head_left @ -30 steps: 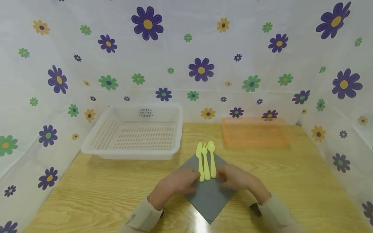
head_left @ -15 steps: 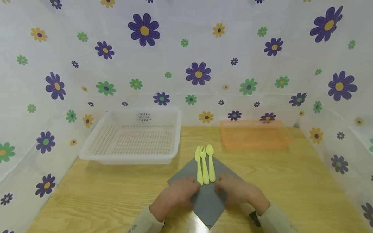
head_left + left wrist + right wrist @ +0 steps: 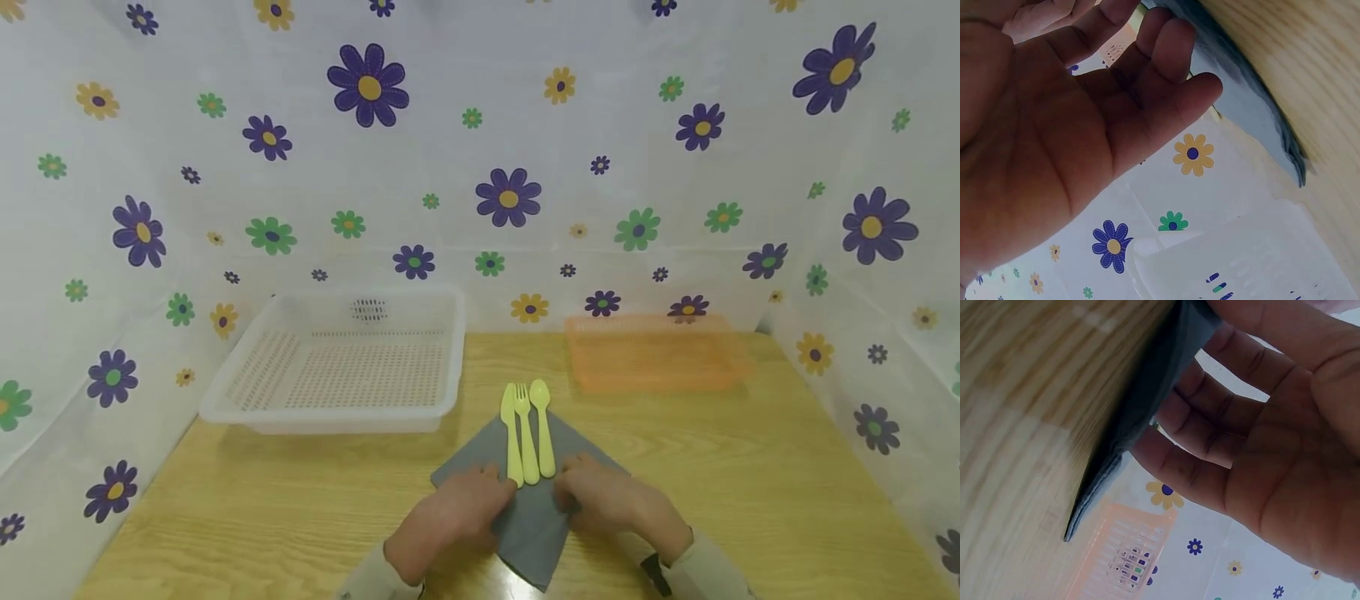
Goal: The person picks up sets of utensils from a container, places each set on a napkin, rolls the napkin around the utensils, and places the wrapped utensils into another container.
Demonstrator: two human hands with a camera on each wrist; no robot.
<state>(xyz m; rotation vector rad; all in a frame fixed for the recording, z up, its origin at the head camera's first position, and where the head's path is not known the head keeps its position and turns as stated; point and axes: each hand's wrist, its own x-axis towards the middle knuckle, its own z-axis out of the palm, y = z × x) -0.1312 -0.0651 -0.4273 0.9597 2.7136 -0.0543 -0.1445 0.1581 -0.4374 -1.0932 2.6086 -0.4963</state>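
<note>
**Both hands on napkin, cutlery centred**

Left hand [image 3: 450, 517] and right hand [image 3: 611, 504] laid on grey napkin [image 3: 532, 525], fingers loosely bent, tips resting on the cloth beside the handles, nothing gripped. Probably pinning it flat. Napkin set as a diamond on wooden table [image 3: 750, 483]. On it, side by side: one yellow knife [image 3: 511, 433], one fork [image 3: 525, 433], one spoon [image 3: 543, 429]. Farther back: one white perforated basket [image 3: 337, 362], one orange tray [image 3: 656, 354].

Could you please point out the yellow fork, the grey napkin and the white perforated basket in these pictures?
yellow fork [image 3: 526, 433]: head view, on its handle.
grey napkin [image 3: 532, 525]: head view, bare part between the hands.
white perforated basket [image 3: 330, 412]: head view, near rim.
</note>
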